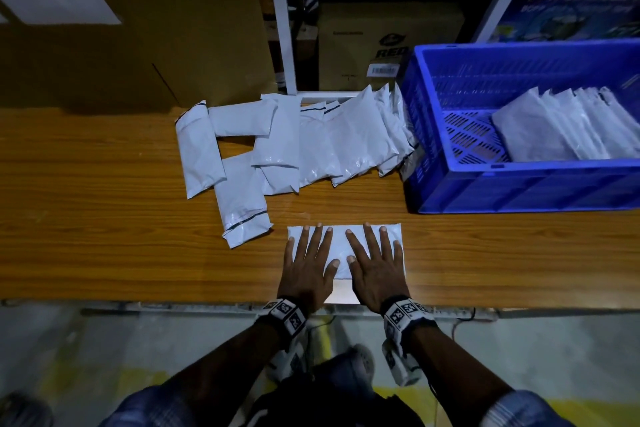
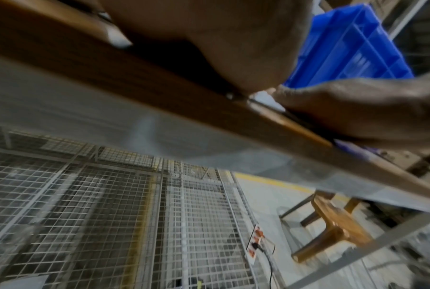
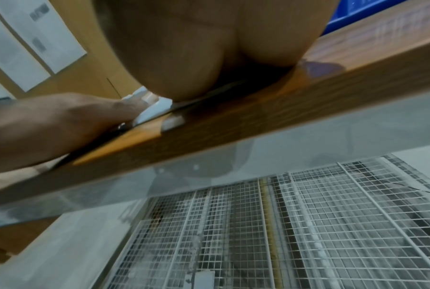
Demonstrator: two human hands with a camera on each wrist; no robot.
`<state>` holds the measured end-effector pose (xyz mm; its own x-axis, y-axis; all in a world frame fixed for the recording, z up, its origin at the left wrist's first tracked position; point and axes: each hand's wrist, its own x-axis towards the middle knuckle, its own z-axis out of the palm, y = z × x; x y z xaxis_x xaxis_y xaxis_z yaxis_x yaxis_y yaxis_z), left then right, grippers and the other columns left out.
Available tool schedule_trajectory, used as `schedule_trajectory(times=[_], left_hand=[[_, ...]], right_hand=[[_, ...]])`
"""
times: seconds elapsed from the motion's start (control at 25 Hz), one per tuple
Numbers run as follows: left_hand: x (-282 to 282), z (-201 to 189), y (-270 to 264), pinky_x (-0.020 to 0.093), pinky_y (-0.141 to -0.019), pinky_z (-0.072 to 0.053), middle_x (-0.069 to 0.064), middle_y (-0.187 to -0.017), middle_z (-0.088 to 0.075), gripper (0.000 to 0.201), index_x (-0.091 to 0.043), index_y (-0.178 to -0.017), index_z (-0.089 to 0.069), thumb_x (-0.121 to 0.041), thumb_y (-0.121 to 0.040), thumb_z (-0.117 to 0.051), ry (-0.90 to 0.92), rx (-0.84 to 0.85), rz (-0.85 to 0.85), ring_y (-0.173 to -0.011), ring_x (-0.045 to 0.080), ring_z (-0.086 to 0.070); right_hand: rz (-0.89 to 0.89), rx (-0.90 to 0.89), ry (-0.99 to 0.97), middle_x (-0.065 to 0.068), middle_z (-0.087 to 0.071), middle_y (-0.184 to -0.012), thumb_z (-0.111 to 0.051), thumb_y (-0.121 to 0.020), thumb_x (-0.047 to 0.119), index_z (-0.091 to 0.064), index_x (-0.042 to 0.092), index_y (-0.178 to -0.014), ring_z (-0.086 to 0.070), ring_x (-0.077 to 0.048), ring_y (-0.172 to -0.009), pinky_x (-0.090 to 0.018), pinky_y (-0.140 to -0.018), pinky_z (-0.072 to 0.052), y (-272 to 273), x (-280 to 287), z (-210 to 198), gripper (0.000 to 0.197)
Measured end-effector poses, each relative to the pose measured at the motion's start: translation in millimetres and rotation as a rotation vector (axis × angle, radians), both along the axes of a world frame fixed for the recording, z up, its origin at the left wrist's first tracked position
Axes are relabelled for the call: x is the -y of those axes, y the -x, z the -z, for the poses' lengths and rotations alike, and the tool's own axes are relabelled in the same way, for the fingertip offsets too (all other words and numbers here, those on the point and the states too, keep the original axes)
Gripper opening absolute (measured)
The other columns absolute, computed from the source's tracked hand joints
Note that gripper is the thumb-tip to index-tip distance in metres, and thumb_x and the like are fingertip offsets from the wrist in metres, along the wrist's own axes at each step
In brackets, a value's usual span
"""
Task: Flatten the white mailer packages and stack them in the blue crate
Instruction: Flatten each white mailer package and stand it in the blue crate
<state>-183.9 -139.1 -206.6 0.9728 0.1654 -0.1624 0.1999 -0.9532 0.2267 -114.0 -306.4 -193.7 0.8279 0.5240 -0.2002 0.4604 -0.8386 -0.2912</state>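
Observation:
A white mailer (image 1: 341, 243) lies flat near the front edge of the wooden table (image 1: 104, 236). My left hand (image 1: 308, 260) and right hand (image 1: 375, 258) press down on it side by side, fingers straight and spread. Several more white mailers (image 1: 291, 146) lie in a loose pile behind it, some leaning on the blue crate (image 1: 519, 184) at the right. Inside the crate, several mailers (image 1: 568, 128) stand leaning at the right end. The wrist views show only the heels of my palms (image 2: 233, 48) (image 3: 196, 48) on the table edge and a sliver of mailer (image 3: 154, 109).
A large cardboard box (image 1: 156, 28) stands at the back left. A white shelf frame (image 1: 280, 28) with a brown carton (image 1: 388, 45) stands behind the pile. Below the table edge are wire mesh panels (image 2: 110, 224), a power strip (image 2: 255, 242) and a wooden stool (image 2: 332, 224).

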Motion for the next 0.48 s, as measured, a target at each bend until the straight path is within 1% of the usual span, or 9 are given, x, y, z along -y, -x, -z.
schedule_trajectory(times=[0.12,0.2,0.28,0.36,0.4,0.48], left_hand=[[-8.6,-3.9,1.9,0.047,-0.119,0.018,-0.007,-0.164,0.023,0.082,-0.027,-0.159,0.012,-0.068,-0.097,-0.023,0.051,-0.063,0.070,-0.150,0.015,0.025],[-14.8,-7.7,2.3,0.046,-0.118,0.021,-0.009,-0.163,0.026,0.090,-0.029,-0.158,0.015,-0.077,-0.091,-0.023,0.025,-0.121,0.125,-0.149,0.015,0.027],[-16.7,-14.3,-0.8,0.048,-0.118,0.020,-0.008,-0.165,0.021,0.089,-0.030,-0.158,0.013,-0.077,-0.089,-0.015,-0.034,-0.164,0.148,-0.151,0.016,0.023],[-15.3,-23.3,-5.6,0.052,-0.119,0.016,-0.004,-0.167,0.014,0.085,-0.026,-0.159,0.009,-0.073,-0.092,-0.011,-0.119,-0.186,0.170,-0.153,0.019,0.014],[-14.5,-28.9,-7.7,0.054,-0.120,0.012,-0.003,-0.167,0.009,0.082,-0.025,-0.160,0.007,-0.071,-0.095,-0.013,-0.155,-0.189,0.185,-0.154,0.020,0.010],[-15.7,-39.5,-12.1,0.053,-0.122,0.003,-0.001,-0.168,0.002,0.077,-0.024,-0.160,0.005,-0.065,-0.100,-0.021,-0.179,-0.180,0.201,-0.155,0.021,0.002]], right_hand=[[-0.011,-0.015,0.002,0.007,0.019,-0.162,-0.013,-0.102,0.048,0.006,0.045,-0.153,0.022,-0.020,-0.148,-0.050,-0.119,0.009,-0.6,0.3,-1.1,0.054],[-0.020,-0.025,0.013,0.007,0.021,-0.161,-0.012,-0.102,0.048,0.008,0.045,-0.153,0.023,-0.021,-0.148,-0.050,-0.119,0.010,-0.4,0.5,-1.5,0.055],[-0.022,-0.054,0.006,0.008,0.024,-0.160,-0.012,-0.102,0.048,0.010,0.045,-0.152,0.025,-0.021,-0.147,-0.050,-0.118,0.012,-1.7,0.7,-2.4,0.055],[-0.027,-0.097,0.007,0.008,0.028,-0.159,-0.014,-0.101,0.047,0.013,0.046,-0.151,0.028,-0.020,-0.146,-0.049,-0.117,0.016,-4.0,1.2,-4.6,0.057],[-0.036,-0.127,0.018,0.008,0.029,-0.159,-0.016,-0.100,0.046,0.015,0.046,-0.151,0.029,-0.020,-0.145,-0.049,-0.117,0.017,-5.6,1.6,-7.0,0.059],[-0.059,-0.194,0.050,0.007,0.031,-0.158,-0.025,-0.095,0.046,0.016,0.045,-0.151,0.032,-0.021,-0.144,-0.050,-0.116,0.017,-8.9,1.7,-14.2,0.069]])
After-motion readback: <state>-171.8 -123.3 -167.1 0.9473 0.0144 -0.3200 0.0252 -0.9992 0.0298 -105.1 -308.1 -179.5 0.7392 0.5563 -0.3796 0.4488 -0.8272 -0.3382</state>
